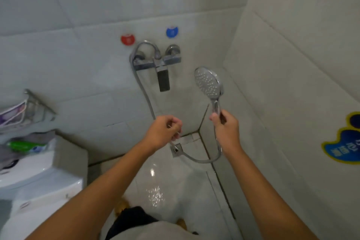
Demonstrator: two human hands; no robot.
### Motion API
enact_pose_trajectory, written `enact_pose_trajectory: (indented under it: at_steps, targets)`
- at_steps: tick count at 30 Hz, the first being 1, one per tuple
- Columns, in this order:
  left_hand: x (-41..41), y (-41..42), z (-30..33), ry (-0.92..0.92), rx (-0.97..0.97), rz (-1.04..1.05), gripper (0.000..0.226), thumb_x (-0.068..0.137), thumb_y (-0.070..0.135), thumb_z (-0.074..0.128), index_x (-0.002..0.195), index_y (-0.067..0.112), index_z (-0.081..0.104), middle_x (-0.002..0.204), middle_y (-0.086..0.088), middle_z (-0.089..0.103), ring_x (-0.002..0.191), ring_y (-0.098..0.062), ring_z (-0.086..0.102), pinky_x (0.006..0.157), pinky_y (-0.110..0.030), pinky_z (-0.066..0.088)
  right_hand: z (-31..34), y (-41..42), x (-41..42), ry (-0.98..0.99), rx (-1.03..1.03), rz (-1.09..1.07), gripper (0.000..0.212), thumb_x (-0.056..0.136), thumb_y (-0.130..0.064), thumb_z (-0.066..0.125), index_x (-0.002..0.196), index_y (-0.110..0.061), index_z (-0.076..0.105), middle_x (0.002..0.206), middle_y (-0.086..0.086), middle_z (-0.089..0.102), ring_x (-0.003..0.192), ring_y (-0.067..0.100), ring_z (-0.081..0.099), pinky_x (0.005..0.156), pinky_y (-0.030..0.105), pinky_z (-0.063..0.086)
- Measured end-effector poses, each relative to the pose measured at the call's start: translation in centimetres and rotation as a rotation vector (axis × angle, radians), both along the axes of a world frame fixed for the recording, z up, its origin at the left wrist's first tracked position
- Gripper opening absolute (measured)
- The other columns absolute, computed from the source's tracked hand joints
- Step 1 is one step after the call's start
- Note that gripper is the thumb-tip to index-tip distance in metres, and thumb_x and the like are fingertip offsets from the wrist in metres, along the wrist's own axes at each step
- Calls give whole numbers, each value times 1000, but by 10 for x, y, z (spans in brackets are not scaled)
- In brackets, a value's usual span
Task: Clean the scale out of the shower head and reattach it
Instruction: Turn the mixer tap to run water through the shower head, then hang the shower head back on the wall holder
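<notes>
Right hand (227,126) grips the shower head (209,84) by its handle, face tilted left, beside the tap (157,62); left hand (165,132) pinches a thin pin, hose (196,159) looping below

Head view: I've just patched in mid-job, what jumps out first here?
The right hand holds up the shower head by its handle, nozzle face toward the camera, right of the wall mixer tap. The left hand pinches the hose, which loops low between both hands. Red and blue markers sit above the tap.
</notes>
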State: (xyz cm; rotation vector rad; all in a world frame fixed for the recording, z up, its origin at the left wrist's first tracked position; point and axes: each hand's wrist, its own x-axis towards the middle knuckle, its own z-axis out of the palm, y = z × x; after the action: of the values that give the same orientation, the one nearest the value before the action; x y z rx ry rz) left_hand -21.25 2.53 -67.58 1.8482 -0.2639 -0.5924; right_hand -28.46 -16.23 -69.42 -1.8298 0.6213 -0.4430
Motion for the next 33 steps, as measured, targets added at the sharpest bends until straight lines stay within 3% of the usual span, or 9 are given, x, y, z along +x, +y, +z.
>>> enact_pose_trajectory:
  at_steps: [2, 5, 7, 11, 13, 19, 23, 26, 33]
  targets:
    - [0, -16, 14, 4, -2, -28, 10, 91, 11, 60, 97, 5, 65, 75, -5, 65, 61, -16, 62, 55, -23, 53, 24, 1, 9, -39, -5, 60, 18, 91, -15, 57, 78, -4, 64, 75, 14, 67, 64, 7, 55, 63, 25, 44]
    - [11, -37, 33, -32, 31, -89, 31, 86, 28, 68, 112, 12, 64, 94, -5, 68, 81, -16, 66, 64, -23, 54, 64, 1, 25, -88, -6, 175, 18, 94, -7, 55, 83, -15, 66, 81, 6, 72, 65, 3, 58, 64, 19, 46]
    - [18, -46, 53, -87, -6, -157, 32, 86, 28, 67, 113, 12, 65, 98, -3, 69, 82, -12, 63, 63, -16, 50, 89, 1, 35, -107, 18, 268, 14, 96, -7, 53, 93, -9, 66, 85, 1, 71, 68, -1, 63, 65, 18, 51]
    - [26, -52, 96, -209, -178, -146, 7, 89, 12, 64, 92, 15, 70, 74, 8, 67, 66, 3, 58, 60, -11, 46, 137, 7, 54, -176, 33, 389, 15, 97, -6, 52, 102, -3, 66, 89, -1, 73, 73, 2, 69, 63, 19, 54]
    - [33, -50, 113, -296, -220, -99, 15, 88, 8, 65, 81, 21, 68, 63, 16, 64, 60, 9, 55, 61, -11, 44, 159, 10, 64, -214, 11, 422, 17, 97, -5, 52, 104, -4, 67, 92, 1, 73, 77, 3, 68, 66, 19, 53]
    - [67, -31, 164, -581, -183, -10, 12, 87, 17, 66, 75, 21, 67, 65, 7, 57, 59, -1, 48, 58, -18, 40, 222, 16, 97, -298, -88, 506, 15, 92, -9, 62, 102, -15, 70, 93, 1, 73, 82, 3, 65, 73, 14, 50]
    - [83, -19, 207, -690, -162, 28, 13, 90, 22, 63, 93, 14, 73, 79, 1, 73, 71, -9, 67, 65, -28, 54, 256, 19, 117, -237, -174, 580, 9, 83, -19, 74, 92, -19, 72, 87, 0, 75, 79, 8, 69, 70, 21, 52]
    - [96, -15, 239, -744, -161, 46, 19, 89, 26, 63, 101, 17, 74, 85, 1, 75, 78, -9, 70, 73, -34, 59, 285, 23, 132, -305, -252, 543, 10, 82, -21, 75, 91, -17, 74, 83, 1, 75, 77, 15, 70, 71, 30, 57]
    - [126, -10, 330, -927, -115, 84, 14, 88, 23, 65, 92, 15, 76, 79, 1, 75, 70, -6, 69, 67, -29, 58, 377, 33, 156, -413, -442, 474, 12, 79, -19, 78, 90, -16, 78, 81, 2, 76, 73, 16, 72, 72, 34, 59]
